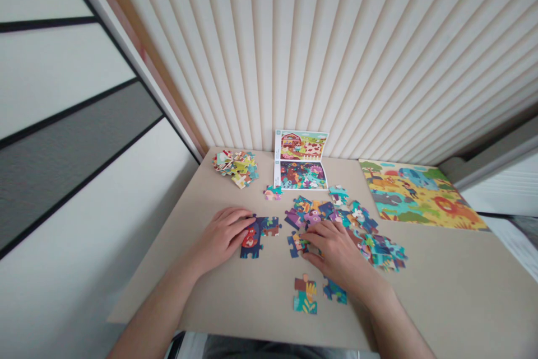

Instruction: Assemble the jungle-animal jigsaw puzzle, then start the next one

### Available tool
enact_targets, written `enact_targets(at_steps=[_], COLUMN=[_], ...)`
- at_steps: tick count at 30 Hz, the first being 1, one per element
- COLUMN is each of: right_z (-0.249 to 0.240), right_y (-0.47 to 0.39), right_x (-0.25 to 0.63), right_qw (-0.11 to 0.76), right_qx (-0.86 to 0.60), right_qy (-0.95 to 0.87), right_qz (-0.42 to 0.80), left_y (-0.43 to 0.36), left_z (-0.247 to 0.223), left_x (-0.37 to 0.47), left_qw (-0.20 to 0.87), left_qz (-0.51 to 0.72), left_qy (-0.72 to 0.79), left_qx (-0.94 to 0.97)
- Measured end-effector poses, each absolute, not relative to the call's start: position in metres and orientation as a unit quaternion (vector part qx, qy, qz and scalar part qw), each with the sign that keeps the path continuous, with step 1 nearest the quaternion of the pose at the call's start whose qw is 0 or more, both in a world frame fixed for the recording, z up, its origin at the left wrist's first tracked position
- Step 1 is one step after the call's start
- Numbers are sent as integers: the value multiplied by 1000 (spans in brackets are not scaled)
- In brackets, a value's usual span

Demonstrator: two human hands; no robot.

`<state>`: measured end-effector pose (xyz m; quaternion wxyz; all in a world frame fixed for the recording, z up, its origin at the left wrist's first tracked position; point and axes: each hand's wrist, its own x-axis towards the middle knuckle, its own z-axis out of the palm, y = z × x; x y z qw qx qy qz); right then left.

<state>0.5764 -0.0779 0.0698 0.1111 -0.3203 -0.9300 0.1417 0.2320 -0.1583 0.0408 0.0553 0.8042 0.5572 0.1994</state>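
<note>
My left hand [227, 234] lies at the left edge of a few joined dark blue puzzle pieces [251, 241], one showing a red figure; its fingers are spread and rest on the pieces' corner. To the right, my right hand [330, 244] reaches over a heap of colourful pieces [319, 210], its fingertips at a blue and orange piece [296, 243]. Whether they pinch that piece cannot be made out. Nearer the table's front edge lie a teal and yellow piece [306, 295] and a blue-green piece [335, 290], the latter just below my right wrist.
Against the pleated wall stands an open picture leaflet [301, 174], with a small pink and teal piece [273, 192] below it. A pile of light pieces [237, 167] is at the back left. An assembled animal puzzle [420, 194] lies at the back right of the table [462, 286].
</note>
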Motion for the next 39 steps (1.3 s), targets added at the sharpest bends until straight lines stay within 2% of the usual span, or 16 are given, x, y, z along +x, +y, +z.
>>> enact_targets(at_steps=[14,17,21,27,32,39], right_z=[68,72,70,40,29,42], right_y=[-83,-105,-149,-179,-172,-124], right_x=[576,586,618,678,694,672], right_qw=[115,160,223,272,291,259], right_qx=[-319,-334,-333,-396,-483,-505], right_qy=[-935,-925,-906,-872,-823,-822], right_qz=[104,85,138,98,67,41], left_y=[-157,-157,-155,-154,-153,-152], left_z=[36,34,30,24,21,19], left_x=[224,223,219,214,211,209], left_qw=[31,24,19,24,28,35], left_qz=[183,188,190,197,210,211], left_qy=[605,601,598,599,597,587], left_qx=[774,777,778,776,774,780])
